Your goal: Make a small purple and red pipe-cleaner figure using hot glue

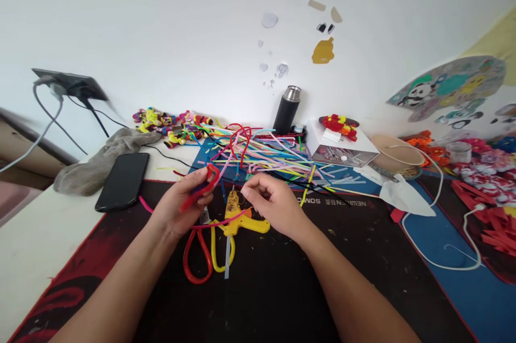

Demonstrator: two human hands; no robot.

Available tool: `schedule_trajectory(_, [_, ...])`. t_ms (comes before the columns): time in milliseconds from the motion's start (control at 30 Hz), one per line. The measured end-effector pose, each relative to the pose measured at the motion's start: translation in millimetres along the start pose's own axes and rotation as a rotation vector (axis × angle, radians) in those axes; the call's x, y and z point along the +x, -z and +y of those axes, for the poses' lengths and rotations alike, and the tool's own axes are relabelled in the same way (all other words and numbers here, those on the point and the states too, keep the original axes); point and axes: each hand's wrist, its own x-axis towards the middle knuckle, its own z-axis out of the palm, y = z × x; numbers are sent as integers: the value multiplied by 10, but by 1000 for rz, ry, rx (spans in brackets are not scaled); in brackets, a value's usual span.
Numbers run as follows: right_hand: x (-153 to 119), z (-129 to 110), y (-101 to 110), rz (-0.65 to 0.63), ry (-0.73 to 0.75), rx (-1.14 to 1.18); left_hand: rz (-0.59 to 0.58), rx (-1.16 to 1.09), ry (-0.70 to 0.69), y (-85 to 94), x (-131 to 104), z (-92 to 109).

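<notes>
My left hand (183,200) is closed round a bent piece of red pipe cleaner (213,179), with something dark blue partly showing between the fingers. My right hand (276,203) is curled, thumb and fingertips close together; whatever it may pinch is too small to make out. Between the hands lies a yellow glue gun (237,216), nozzle pointing away, with a pale glue stick (227,265) out of its rear. Scissors with red and yellow handles (197,257) lie beside it. A magenta pipe cleaner (226,220) crosses over the glue gun.
Many coloured pipe cleaners (266,152) are heaped behind the hands. A black flask (287,109) and a white box (342,144) stand near the wall. At left lies a black phone (123,181); at right, a white cable (439,266) curves past a round basket (397,155).
</notes>
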Motion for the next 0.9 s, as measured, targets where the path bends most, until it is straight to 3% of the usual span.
schedule_trajectory(100, [-3, -5, -17, 19, 71, -205, 12, -30, -10, 6, 20, -64])
schedule_trajectory(300, [-131, 9, -60, 17, 45, -372, 20, -89, -33, 67, 140, -198])
schedule_trajectory(533, [-414, 90, 1, -80, 89, -759, 9, -146, -32, 151, 252, -234])
schedule_trajectory(900, [-212, -52, -184, -244, 113, -1167, -73, -181, -23, 144, 187, -170])
